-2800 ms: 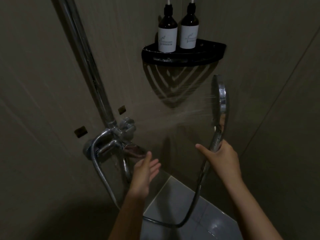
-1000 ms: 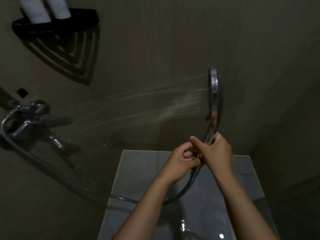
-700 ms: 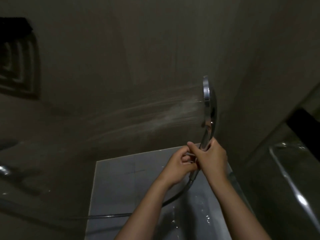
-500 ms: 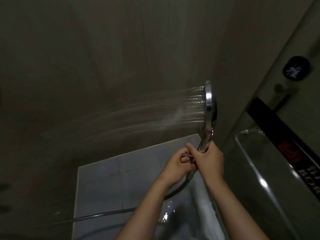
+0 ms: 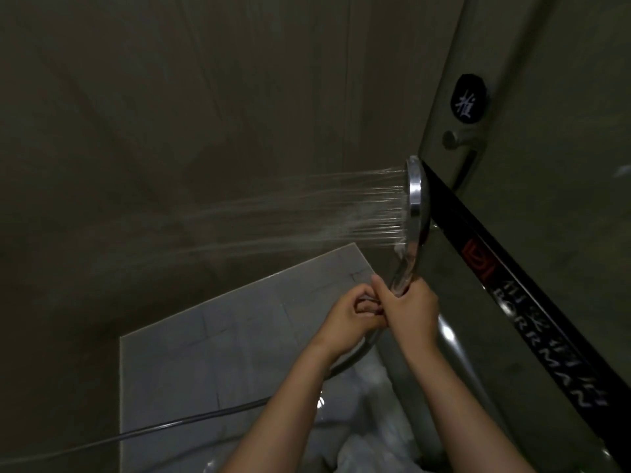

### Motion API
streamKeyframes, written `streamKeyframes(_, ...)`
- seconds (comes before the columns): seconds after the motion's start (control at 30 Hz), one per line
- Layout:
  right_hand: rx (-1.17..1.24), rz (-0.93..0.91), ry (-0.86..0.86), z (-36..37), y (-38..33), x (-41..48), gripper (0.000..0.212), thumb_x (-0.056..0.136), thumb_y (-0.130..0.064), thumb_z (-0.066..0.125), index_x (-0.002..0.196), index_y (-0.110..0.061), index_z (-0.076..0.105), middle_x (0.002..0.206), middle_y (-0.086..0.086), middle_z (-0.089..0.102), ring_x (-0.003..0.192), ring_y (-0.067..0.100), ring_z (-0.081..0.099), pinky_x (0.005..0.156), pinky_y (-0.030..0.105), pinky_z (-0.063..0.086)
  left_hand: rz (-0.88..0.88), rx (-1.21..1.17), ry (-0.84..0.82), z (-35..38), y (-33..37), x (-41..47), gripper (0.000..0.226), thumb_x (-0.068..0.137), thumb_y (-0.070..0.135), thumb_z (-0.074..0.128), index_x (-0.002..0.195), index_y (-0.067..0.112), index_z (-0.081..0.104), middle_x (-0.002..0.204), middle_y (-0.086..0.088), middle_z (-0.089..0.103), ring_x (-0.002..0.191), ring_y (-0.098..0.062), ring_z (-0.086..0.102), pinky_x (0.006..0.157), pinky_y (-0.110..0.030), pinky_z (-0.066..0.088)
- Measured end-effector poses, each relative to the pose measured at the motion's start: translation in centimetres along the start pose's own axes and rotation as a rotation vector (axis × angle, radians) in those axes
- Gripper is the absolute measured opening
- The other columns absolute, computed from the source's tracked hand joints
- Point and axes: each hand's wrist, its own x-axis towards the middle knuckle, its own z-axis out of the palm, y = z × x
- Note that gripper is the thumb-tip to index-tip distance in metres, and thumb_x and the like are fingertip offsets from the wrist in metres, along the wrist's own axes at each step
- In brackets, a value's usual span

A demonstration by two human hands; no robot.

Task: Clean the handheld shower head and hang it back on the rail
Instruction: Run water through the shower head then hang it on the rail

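While water (image 5: 307, 213) streams from the shower head (image 5: 415, 203), I judge that I am in the rinsing part of the cleaning, with the hanging-up not yet begun; the shower head stands upright, edge-on to me, its face turned left so the jets fly sideways toward the wall (image 5: 205, 97). It rises directly above my hands, handle (image 5: 404, 271) pointing down into them. My right hand (image 5: 409, 308) is wrapped round the lower handle, fingers curled tight about it. My left hand (image 5: 348, 315) sits just beside and touching it, fingers curled in at the foot of the handle where the hose (image 5: 191, 421) joins; I take it to be holding that end, though my right hand hides just what the fingertips pinch. The hose loops down below my wrists and trails off left across the floor (image 5: 222, 336).

Just behind the shower head is the glass door (image 5: 546, 165) with its black band (image 5: 512, 285) and a round black sticker (image 5: 467, 99); whether the chrome touches the glass I cannot tell.

Next, I reckon, the face wants a rub or the flow wants stopping, then a carry to the rail, which is out of view; that calls for one firm hand on wet, likely slippery chrome, the jets kept off the door gap, and the hose led along without a kink.
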Motion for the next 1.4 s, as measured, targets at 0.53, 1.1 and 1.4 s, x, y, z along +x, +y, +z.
streamKeyframes(0.53,0.03,-0.182,-0.231,5.6,-5.7,-1.4,0.018,0.081,-0.026,0.069,0.081,-0.009,0.063,0.079,0.013,0.065,0.083,0.031,0.065,0.064,0.027,0.038,-0.004,-0.079,0.252,-6.6,0.7,-2.6,0.03,0.076,-0.018,0.06,0.097,0.002,0.053,0.082,-0.003,0.062,0.068,0.002,0.063,0.067,-0.013,0.051)
streamKeyframes(1.1,-0.067,-0.593,-0.61,22.9,-18.1,-9.8,0.018,0.078,-0.029,0.066,0.089,-0.015,0.063,0.084,0.01,0.068,0.081,0.031,0.065,0.066,0.036,0.05,0.077,-0.216,0.713,-25.4,-0.1,-11.3,0.037,0.078,-0.015,0.061,0.095,0.017,0.053,0.089,0.001,0.066,0.076,-0.001,0.066,0.073,-0.02,0.054)
streamKeyframes(1.4,-0.095,-0.769,-0.934,31.8,-23.0,-20.8,0.014,0.08,-0.031,0.063,0.077,-0.019,0.057,0.075,0.002,0.063,0.074,0.024,0.062,0.068,0.037,0.051,0.096,-0.228,1.042,-33.3,-3.1,-21.6,0.037,0.077,-0.016,0.061,0.087,0.018,0.05,0.083,0.003,0.061,0.071,0.003,0.062,0.067,-0.015,0.049)
